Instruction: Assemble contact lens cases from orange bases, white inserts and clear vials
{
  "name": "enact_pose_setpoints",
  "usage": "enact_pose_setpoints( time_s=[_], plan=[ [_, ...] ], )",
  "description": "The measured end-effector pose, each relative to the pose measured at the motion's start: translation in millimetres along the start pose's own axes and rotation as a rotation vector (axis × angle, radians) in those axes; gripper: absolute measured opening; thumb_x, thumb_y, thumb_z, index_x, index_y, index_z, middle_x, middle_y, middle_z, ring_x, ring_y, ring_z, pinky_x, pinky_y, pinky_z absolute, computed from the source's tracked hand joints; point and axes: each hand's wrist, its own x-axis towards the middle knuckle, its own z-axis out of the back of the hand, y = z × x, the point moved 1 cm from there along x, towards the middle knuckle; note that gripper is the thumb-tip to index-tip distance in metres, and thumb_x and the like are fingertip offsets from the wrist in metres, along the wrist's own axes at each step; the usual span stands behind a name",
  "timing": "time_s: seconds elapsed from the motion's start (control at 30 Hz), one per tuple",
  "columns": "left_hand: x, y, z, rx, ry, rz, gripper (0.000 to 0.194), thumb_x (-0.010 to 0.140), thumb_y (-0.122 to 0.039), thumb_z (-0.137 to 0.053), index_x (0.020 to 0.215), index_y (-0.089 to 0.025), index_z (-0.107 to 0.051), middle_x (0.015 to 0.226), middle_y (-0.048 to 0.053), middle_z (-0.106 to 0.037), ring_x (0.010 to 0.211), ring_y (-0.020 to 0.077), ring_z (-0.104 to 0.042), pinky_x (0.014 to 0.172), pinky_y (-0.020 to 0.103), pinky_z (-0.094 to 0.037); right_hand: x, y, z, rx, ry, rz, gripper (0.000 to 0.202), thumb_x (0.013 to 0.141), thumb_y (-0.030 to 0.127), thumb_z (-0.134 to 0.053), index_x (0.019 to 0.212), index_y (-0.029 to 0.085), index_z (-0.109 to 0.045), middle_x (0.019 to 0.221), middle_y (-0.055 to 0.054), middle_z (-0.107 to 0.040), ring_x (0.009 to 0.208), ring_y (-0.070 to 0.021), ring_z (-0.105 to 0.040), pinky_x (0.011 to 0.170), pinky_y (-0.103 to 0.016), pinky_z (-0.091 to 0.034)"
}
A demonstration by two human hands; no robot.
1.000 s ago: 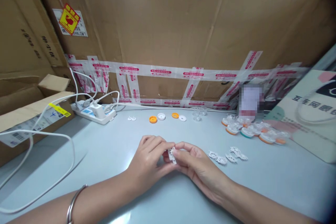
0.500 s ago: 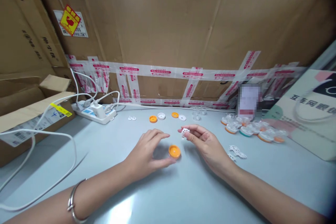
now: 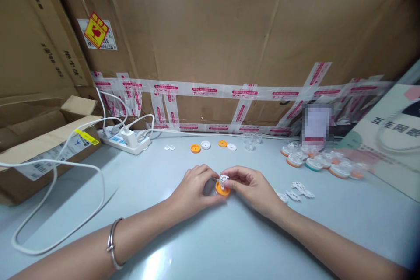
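My left hand (image 3: 197, 187) curls around the left side of a shallow orange round plastic cup (image 3: 220, 191) with a raised rim. The thumb lies along its near edge and the fingers reach behind it. Pinched in my right hand (image 3: 251, 186) is a small white plastic piece pierced with holes (image 3: 224, 178). That piece stands upright at the cup, its lower end over the inside. Fingertips hide part of both, so I cannot tell whether it touches the bottom.
More white perforated pieces (image 3: 300, 189) lie right of my right hand. Behind are an orange ring (image 3: 195, 148), white discs (image 3: 205, 145) and clear plastic parts (image 3: 250, 141). Clear domes on coloured bases (image 3: 295, 159) cluster at right. A power strip (image 3: 129, 142), white cable (image 3: 101, 183) and open carton (image 3: 49, 157) stand left.
My right hand has brought the white perforated piece down and left to the orange cup. My left thumb and fingers have closed in around the cup. The view has shifted slightly.
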Motion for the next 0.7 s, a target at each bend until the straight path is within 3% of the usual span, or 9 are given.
enact_pose_setpoints(
  time_s=[0.37, 0.7],
  plan=[
    [-0.1, -3.2, 0.0, -0.032, 0.009, -0.001, 0.025, 0.077, -0.039, -0.062, 0.096, -0.022, -0.06, 0.091, 0.002, -0.058, 0.088, 0.0184, -0.053, 0.077, 0.031, -0.038, -3.3, 3.9, 1.6, -0.105, 0.035, 0.062, 0.01, 0.074, 0.025, -0.061, 0.082, 0.021, -0.068, 0.083, -0.001, -0.071, 0.08, -0.0178, -0.064, 0.077, -0.031, -0.048],
    [-0.4, -2.8, -1.6, -0.051, 0.003, -0.008, 0.022, 0.078, -0.036, -0.062, 0.095, -0.022, -0.062, 0.091, 0.002, -0.059, 0.087, 0.0179, -0.054, 0.077, 0.03, -0.037, -7.8, -1.3, -0.9, -0.317, 0.061, 0.243, 0.009, 0.079, 0.02, -0.056, 0.081, 0.021, -0.065, 0.086, -0.003, -0.068, 0.083, -0.0174, -0.062, 0.079, -0.031, -0.046]
  ],
)
